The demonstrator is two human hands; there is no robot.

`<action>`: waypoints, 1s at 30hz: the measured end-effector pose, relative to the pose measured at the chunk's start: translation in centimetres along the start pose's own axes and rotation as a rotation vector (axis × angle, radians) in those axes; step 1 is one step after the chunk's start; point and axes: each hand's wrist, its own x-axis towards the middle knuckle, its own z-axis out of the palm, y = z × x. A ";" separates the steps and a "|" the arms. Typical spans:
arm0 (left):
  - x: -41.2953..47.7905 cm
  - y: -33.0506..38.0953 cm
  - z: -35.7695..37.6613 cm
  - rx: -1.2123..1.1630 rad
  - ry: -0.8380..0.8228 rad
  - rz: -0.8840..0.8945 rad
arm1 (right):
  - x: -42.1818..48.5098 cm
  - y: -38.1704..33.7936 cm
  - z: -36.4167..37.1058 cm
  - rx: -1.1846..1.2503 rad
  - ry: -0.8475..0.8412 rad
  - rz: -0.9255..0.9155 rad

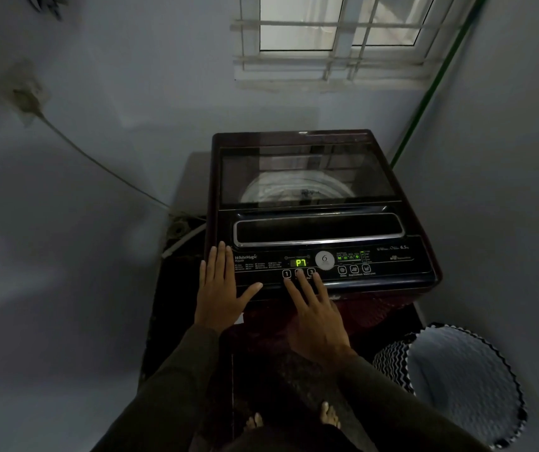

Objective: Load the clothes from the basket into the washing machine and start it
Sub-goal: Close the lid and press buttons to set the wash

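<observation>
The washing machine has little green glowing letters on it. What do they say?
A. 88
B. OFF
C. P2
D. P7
D. The green display on the washing machine control panel reads P7, just above the numbered buttons where the right hand is reaching.

lid point(307, 177) shut, blocks tub | walls close both sides | basket point(463, 383) mouth open, right
</observation>
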 end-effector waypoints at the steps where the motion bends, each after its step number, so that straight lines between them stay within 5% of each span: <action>1: 0.0 0.0 0.0 0.001 -0.001 0.001 | -0.1 -0.1 0.0 0.007 0.007 -0.001; 30: 0.0 0.0 0.0 0.013 0.002 0.000 | 0.0 0.0 0.2 0.021 0.009 0.014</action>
